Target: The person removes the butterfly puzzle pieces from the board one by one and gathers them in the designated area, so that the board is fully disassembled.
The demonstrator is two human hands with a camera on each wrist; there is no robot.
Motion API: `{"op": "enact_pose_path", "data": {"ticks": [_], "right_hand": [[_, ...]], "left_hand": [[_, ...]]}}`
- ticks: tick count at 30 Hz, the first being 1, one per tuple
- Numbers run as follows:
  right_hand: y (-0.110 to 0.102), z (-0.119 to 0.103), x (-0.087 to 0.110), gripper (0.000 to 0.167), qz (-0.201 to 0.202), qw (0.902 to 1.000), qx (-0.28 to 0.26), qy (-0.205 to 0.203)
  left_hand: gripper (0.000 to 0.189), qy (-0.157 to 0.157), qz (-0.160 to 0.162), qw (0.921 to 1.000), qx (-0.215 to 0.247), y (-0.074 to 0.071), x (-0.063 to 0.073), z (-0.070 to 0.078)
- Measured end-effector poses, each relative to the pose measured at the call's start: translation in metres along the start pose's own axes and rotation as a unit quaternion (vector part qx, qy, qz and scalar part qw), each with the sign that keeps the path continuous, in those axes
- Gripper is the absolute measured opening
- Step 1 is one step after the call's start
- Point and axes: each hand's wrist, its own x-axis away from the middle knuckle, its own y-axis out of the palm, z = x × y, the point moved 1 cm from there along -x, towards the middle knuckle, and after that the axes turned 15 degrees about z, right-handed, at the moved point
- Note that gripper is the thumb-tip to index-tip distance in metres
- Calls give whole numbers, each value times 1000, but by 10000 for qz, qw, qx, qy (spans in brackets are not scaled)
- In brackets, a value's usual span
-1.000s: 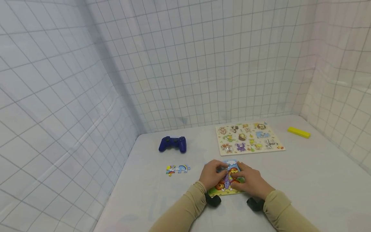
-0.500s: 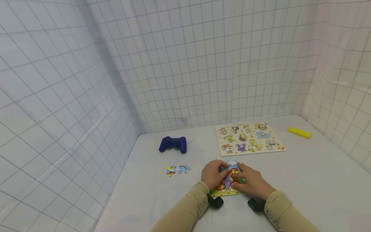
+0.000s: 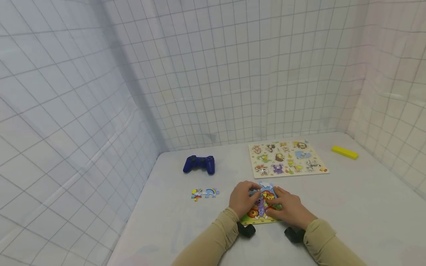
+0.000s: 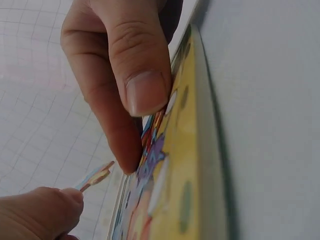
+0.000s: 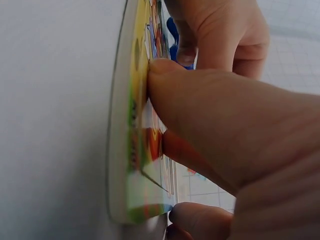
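My left hand (image 3: 244, 197) hovers over the left part of a colourful jigsaw board (image 3: 263, 220). In the left wrist view it pinches a small puzzle piece (image 4: 96, 176), seen edge-on between thumb (image 4: 45, 210) and finger, above the board's surface. My right hand (image 3: 288, 207) rests on the board's right side. Its thumb (image 5: 167, 70) and index finger touch the picture, and another finger (image 5: 195, 217) lies by the board's far right corner. Both hands cover much of the cartoon picture, which has orange, purple and blue parts.
Two loose puzzle pieces, one colourful (image 3: 196, 194) and one with a rainbow (image 3: 211, 193), lie left of the board. Behind them sits a blue game controller (image 3: 199, 164). A wooden animal puzzle (image 3: 271, 175) lies beyond the hands, with a yellow block (image 3: 344, 152) at the far right.
My left hand has shifted slightly left and away, uncovering a little more of the picture. The right hand stays in place on the board.
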Motion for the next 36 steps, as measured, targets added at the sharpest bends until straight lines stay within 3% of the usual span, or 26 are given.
{"op": "enact_pose_path", "data": {"ticks": [5, 9, 12, 16, 23, 30, 36], "right_hand": [[1, -1, 2, 44, 65, 9999, 14, -137], [6, -2, 4, 45, -62, 9999, -58, -92], [6, -2, 5, 45, -125, 9999, -10, -40], [-1, 1, 3, 43, -80, 9997, 211, -83], [-6, 4, 1, 43, -70, 9997, 207, -52], [-7, 5, 2, 44, -118, 9999, 50, -43], [-8, 2, 3, 42, -77, 9999, -106, -79]], "left_hand": [[14, 111, 352, 9993, 30, -19, 4, -15], [13, 250, 726, 9969, -151, -51, 15, -46], [13, 157, 920, 9954, -219, -74, 25, -70], [13, 26, 931, 9954, -239, -89, 29, -88], [11, 217, 696, 9964, -436, -88, 23, -93], [6, -72, 607, 9962, -617, -82, 25, -92], [5, -243, 546, 9958, -691, -85, 23, -90]]}}
